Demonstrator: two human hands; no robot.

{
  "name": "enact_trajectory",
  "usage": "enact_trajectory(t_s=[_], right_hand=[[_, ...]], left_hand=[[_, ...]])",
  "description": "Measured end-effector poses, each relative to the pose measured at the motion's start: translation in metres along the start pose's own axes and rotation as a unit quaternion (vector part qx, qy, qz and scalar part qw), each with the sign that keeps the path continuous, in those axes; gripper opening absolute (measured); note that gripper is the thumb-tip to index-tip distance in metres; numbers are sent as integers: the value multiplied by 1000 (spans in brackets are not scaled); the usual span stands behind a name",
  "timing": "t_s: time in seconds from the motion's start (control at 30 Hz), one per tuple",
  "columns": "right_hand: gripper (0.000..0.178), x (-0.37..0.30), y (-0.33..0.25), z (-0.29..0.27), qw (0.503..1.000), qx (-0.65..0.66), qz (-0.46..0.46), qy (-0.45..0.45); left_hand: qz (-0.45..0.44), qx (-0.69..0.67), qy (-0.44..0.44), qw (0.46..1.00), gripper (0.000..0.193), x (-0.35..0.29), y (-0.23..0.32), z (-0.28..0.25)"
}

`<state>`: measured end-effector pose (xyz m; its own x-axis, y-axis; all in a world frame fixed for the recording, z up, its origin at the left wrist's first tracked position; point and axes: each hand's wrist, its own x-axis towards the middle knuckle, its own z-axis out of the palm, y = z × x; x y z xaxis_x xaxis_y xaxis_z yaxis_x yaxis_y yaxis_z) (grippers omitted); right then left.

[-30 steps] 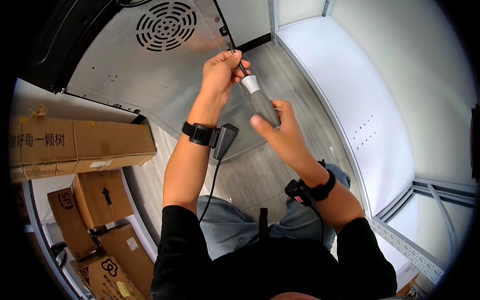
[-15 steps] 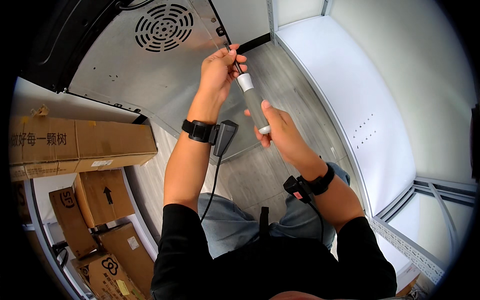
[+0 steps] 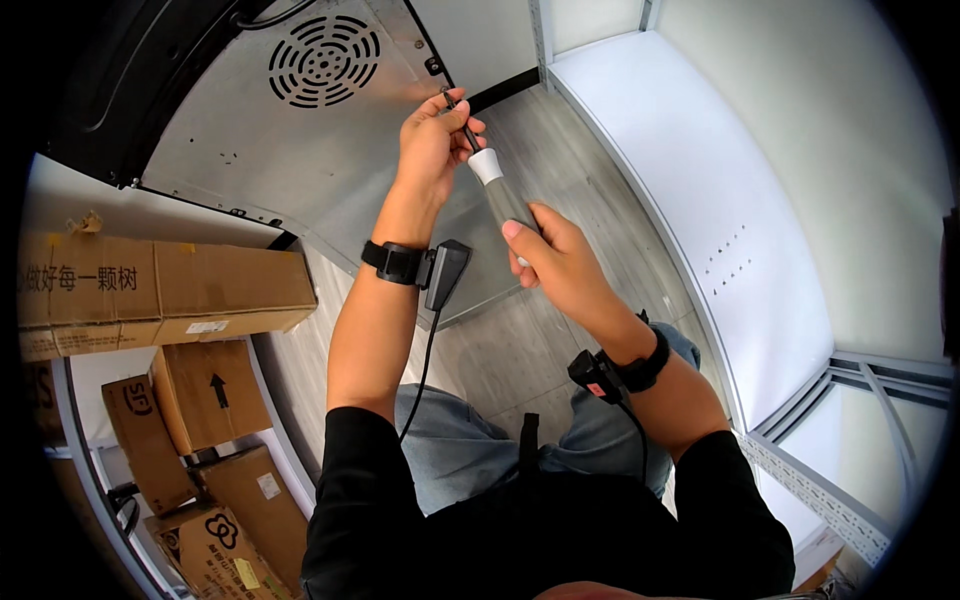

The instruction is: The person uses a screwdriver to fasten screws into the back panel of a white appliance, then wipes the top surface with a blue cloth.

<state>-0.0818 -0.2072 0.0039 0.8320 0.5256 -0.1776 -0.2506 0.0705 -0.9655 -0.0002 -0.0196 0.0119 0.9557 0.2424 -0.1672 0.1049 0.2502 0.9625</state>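
Observation:
A screwdriver [image 3: 502, 196] with a grey handle and a white collar points up and left toward the edge of a metal panel [image 3: 300, 170]. My right hand [image 3: 553, 256] is wrapped round the lower end of its handle, thumb on top. Higher up, my left hand [image 3: 432, 136] pinches the dark shaft close to the tip with thumb and fingers. The tip is at the panel's right edge, near a small black fitting [image 3: 433, 66]. Fingers partly hide the tip, so whether it sits in a screw cannot be made out.
A round vent [image 3: 325, 62] is cut in the panel. Several cardboard boxes [image 3: 235, 285] stand at the left, some on a rack. A white shelf [image 3: 690, 160] curves along the right above wood-look flooring [image 3: 560, 170]. Black wrist devices [image 3: 448, 275] trail cables along my arms.
My right hand has shifted its grip on the screwdriver handle, the thumb now lying further left across it. The screwdriver and left hand have moved slightly left.

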Motion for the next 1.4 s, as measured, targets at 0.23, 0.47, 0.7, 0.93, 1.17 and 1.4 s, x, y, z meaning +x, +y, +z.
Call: enact_trajectory(t_s=[0.23, 0.47, 0.7, 0.93, 1.17, 1.4], right_hand=[[29, -5, -1, -1, 996, 80, 34, -8], [48, -13, -26, -72, 999, 28, 11, 37], [33, -90, -20, -201, 980, -27, 22, 194], [30, -170, 95, -286, 932, 136, 42, 333], [28, -202, 147, -325, 861, 222, 59, 453], [27, -203, 175, -345, 838, 239, 60, 487]], left_hand=[[0, 18, 3, 1000, 25, -14, 4, 1], [9, -48, -17, 999, 14, -17, -17, 60], [-31, 43, -182, 982, 15, -20, -82, 176], [-135, 128, -333, 925, 24, -10, -205, 284], [18, 339, -371, 864, 28, 24, -314, 371], [50, 463, -362, 808, 28, 54, -361, 414]])
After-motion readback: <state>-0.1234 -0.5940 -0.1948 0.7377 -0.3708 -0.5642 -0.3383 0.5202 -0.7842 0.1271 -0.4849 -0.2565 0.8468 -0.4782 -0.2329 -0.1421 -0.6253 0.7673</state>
